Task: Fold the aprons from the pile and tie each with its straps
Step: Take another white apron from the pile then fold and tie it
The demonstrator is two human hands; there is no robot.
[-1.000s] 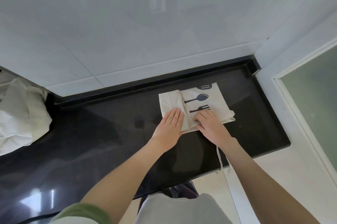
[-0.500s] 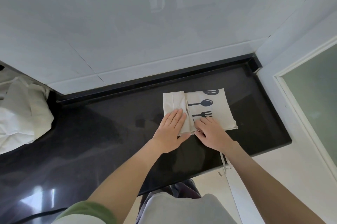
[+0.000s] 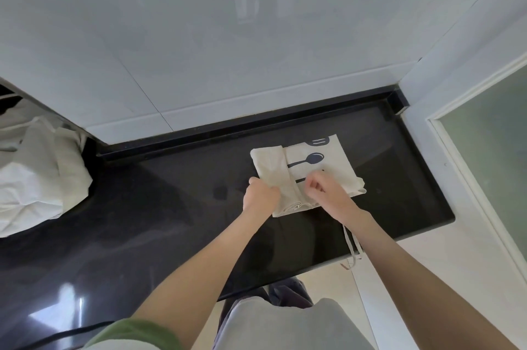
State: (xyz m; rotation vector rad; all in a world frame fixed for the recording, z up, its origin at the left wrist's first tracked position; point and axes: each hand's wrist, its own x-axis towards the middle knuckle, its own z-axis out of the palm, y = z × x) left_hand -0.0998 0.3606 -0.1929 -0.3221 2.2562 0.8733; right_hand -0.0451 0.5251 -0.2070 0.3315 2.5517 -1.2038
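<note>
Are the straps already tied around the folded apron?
No, the straps hang loose over the front edge of the counter, not wrapped around the folded apron.

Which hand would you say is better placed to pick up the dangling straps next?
Right hand, probably: the straps hang off the counter edge beside its forearm, while the left hand grips the apron.
</note>
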